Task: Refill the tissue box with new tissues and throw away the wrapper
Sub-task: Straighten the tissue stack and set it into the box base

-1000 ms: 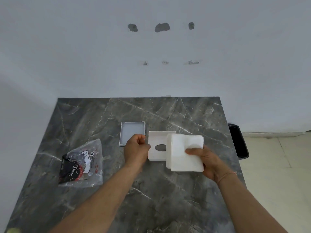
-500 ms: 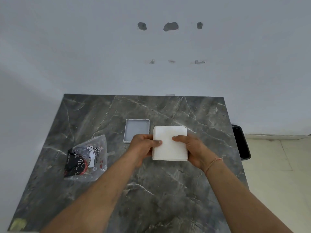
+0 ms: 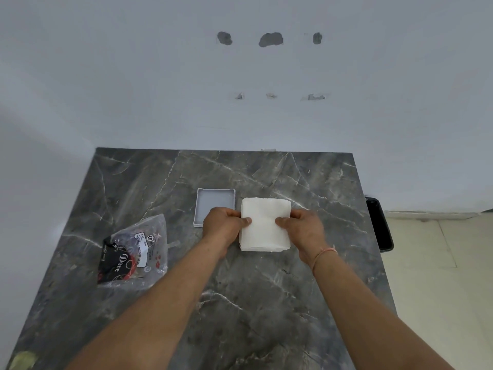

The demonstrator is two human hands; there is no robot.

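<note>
A white stack of tissues lies square over the white tissue box part, which it hides almost fully. My left hand holds the stack's left edge, thumb on top. My right hand holds its right edge the same way. A shallow grey-white box tray lies open on the table just left of the stack, behind my left hand. The emptied clear plastic wrapper with black and red print lies flat at the table's left.
The dark marble table stands against a white wall. A black bin sits on the floor beside the table's right edge. A yellowish scrap lies at the near left corner.
My right hand carried the tissue stack left over the white box part, covering its oval slot. My left hand moved onto the stack's left edge. Both hands now hold it.
</note>
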